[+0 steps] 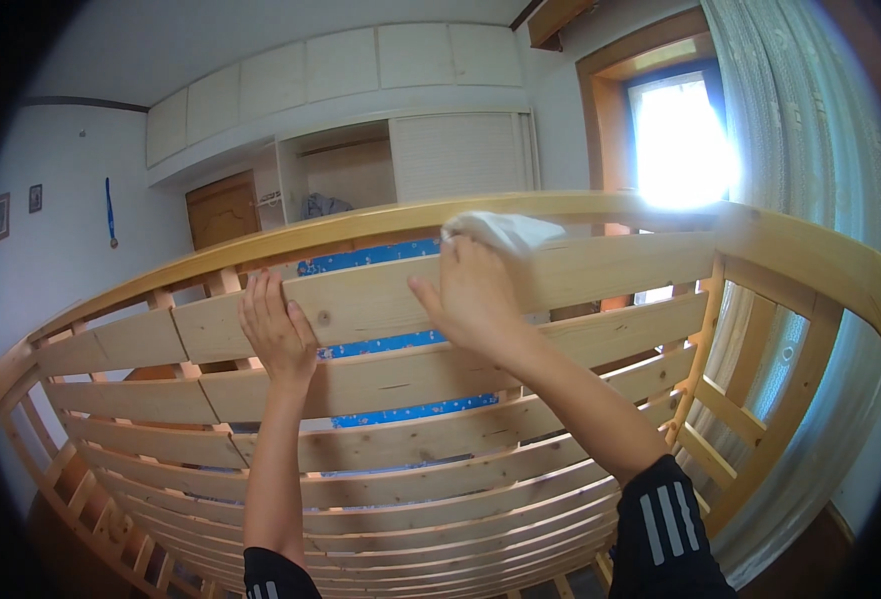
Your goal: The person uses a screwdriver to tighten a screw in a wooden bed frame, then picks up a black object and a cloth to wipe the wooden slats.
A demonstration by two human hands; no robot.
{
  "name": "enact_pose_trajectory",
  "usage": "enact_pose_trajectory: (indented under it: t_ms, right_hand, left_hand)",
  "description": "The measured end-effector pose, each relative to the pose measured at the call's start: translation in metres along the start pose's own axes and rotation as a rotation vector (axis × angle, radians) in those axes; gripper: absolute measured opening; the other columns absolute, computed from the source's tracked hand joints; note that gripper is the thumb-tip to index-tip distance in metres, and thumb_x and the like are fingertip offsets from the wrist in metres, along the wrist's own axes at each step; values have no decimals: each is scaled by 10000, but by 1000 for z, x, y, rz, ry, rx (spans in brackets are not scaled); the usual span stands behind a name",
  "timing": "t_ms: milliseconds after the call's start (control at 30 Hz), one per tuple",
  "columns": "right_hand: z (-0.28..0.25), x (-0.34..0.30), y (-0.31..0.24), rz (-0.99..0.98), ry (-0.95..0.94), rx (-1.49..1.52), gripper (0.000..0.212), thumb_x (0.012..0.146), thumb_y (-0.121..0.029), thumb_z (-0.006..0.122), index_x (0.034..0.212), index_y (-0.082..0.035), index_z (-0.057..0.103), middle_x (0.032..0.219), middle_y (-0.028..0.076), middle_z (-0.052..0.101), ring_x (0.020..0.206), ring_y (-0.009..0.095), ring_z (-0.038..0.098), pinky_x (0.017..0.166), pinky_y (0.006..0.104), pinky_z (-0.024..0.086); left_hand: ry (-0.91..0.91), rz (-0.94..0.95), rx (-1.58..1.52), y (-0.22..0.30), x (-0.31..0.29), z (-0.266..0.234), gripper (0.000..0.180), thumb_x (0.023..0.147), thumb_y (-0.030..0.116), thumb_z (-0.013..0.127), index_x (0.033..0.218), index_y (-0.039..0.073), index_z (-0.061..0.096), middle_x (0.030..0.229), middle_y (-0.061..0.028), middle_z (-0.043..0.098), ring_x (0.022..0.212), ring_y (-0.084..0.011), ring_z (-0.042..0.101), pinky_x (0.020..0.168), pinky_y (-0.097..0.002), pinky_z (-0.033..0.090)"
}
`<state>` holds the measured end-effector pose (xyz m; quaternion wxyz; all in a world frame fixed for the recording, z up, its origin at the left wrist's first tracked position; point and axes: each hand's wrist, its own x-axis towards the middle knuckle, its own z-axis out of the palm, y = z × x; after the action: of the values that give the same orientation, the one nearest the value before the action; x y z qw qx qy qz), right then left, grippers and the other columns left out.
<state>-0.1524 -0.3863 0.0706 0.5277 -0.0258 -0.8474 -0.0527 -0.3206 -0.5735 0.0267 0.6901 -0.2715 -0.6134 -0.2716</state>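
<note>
My right hand reaches forward with its fingers closed on a white cloth. The cloth rests at the upper edge of the farthest wooden slat, beside the bed frame's long far rail. To the left, my left hand lies on the same slat, fingers stretched out toward its top edge and holding nothing. Below it, more pale slats run across the frame with gaps between them. Through the gaps shows blue patterned fabric.
The frame's right end has a thick rail and short rungs. Beyond it hang long pale curtains beside a bright window. White cupboards and a partly open wardrobe line the far wall. A brown door stands at the left.
</note>
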Motion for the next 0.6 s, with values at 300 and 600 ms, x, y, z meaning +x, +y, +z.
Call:
enact_pose_trajectory:
  t_ms: [300, 600]
  right_hand:
    - [11, 52, -24, 492, -231, -49, 566, 885, -478, 394, 905, 18, 666, 989, 226, 610, 973, 351, 557, 877, 429, 402]
    - [15, 39, -65, 383, -201, -25, 578, 876, -458, 426, 911, 83, 626, 1041, 260, 578, 1036, 346, 509, 916, 424, 346]
  left_hand:
    - [-68, 88, 30, -14, 2, -4, 394, 806, 184, 474, 1179, 59, 469, 1142, -111, 470, 1147, -265, 389, 1024, -452, 225]
    - [-180, 108, 58, -32, 1, -23, 421, 803, 209, 502, 1194, 59, 457, 1157, -109, 464, 1151, -268, 386, 1022, -453, 232]
